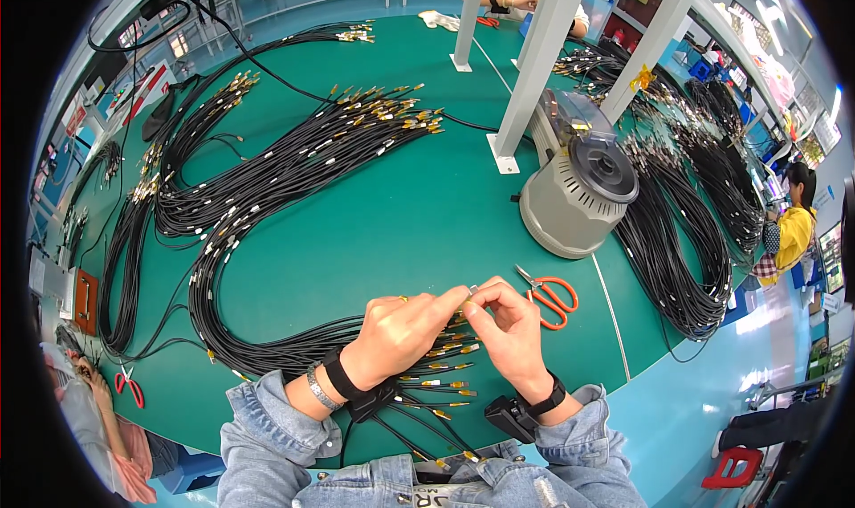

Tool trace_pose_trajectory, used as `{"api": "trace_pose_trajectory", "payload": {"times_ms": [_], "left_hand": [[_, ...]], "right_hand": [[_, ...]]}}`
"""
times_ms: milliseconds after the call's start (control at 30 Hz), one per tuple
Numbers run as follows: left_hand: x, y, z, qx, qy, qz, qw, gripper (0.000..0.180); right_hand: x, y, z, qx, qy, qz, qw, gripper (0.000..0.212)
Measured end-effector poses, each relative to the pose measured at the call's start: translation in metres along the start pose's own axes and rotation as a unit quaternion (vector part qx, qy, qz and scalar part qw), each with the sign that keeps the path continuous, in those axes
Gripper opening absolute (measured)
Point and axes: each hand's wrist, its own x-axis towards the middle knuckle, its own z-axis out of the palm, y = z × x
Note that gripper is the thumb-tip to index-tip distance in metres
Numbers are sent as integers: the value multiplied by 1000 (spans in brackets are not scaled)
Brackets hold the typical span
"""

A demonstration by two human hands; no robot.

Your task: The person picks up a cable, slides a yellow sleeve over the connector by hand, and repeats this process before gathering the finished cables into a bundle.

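Observation:
My left hand (405, 334) and my right hand (508, 339) meet above the near part of the green table, fingertips pinched together. Between them is a small silvery cable connector (473, 290), mostly covered by the fingers. Below and around my left hand fan out several black cable ends with yellow-wrapped metal plugs (459, 385). They belong to a long black cable bundle (214, 308) that curves off to the left. Just right of my right hand lie orange-handled scissors (557, 303), blades apart.
A grey round machine (574, 201) stands beside white metal posts (525, 98). More cable bundles lie at left (294, 161) and right (677, 232). Red-handled scissors (131, 388) are at the left edge. Other people sit at the far side, the left and the right.

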Motion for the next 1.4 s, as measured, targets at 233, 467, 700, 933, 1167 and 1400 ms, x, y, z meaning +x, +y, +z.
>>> {"api": "trace_pose_trajectory", "payload": {"times_ms": [233, 467, 700, 933, 1167, 1400], "left_hand": [[-5, -2, 0, 21, -7, 40, 999, 37], [-4, -3, 0, 31, 11, 41, 999, 36], [-1, 1, 2, -8, 11, 8, 1000, 29], [-4, 2, 5, -86, 26, -50, 995, 21], [5, 15, -5, -242, 34, -194, 950, 12], [5, 27, -34, -364, 60, -272, 889, 15]], "right_hand": [[-4, -1, 0, 6, 1, 9, 1000, 3], [-4, -4, -1, 20, -3, 46, 999, 3], [-3, -4, -2, 41, 0, 84, 996, 5], [-2, -1, -2, 76, -6, 97, 992, 7], [0, -9, -1, 116, -28, 139, 983, 16], [0, -33, 18, 105, -50, 80, 990, 18]]}}
